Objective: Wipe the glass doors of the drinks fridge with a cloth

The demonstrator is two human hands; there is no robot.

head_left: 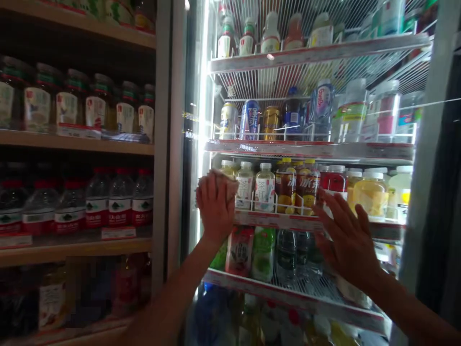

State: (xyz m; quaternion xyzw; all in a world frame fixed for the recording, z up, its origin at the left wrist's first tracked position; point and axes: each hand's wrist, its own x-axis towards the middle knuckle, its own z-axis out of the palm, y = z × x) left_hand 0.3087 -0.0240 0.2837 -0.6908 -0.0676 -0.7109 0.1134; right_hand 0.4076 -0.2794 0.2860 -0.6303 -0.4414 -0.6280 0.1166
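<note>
left hand (215, 204): clamped on crumpled cloth (231, 186) at smooth glass door (306, 153) | right hand (345, 235): fingers spread apart, near glass | behind: rounded clear bottles (265, 188), wire-railed shelf (261, 219)

Between your left hand (215, 206) and right hand (345, 238) you have open room along the middle shelf's front edge (268, 220); behind that edge, close-set bottles (265, 190) block you.

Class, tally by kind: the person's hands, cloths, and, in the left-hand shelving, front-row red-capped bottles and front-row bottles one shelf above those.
Hands (left hand, right hand): 2
Cloth: 1
Red-capped bottles: 6
Bottles one shelf above: 6
Total: 15
</note>
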